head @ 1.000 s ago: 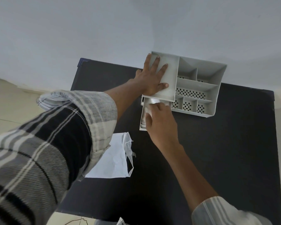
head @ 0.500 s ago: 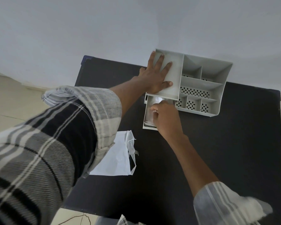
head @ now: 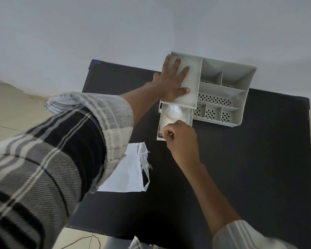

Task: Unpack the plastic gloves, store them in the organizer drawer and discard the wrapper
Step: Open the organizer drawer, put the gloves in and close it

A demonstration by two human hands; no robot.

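While left hand (head: 171, 81) lay flat, fingers spread, pressing organizer (head: 228, 90) top, drawer (head: 175, 121) stood pulled out toward person, long axis running toward person. Right hand (head: 180, 139) nearer, at drawer's front edge, fingertips pinched (on gloves or rim, could not tell). Gloves (head: 172, 114) sat inside drawer: clear, crumpled, glossy. White wrapper (head: 126, 171) lay on table (head: 250, 168), near left forearm, not yet discarded.
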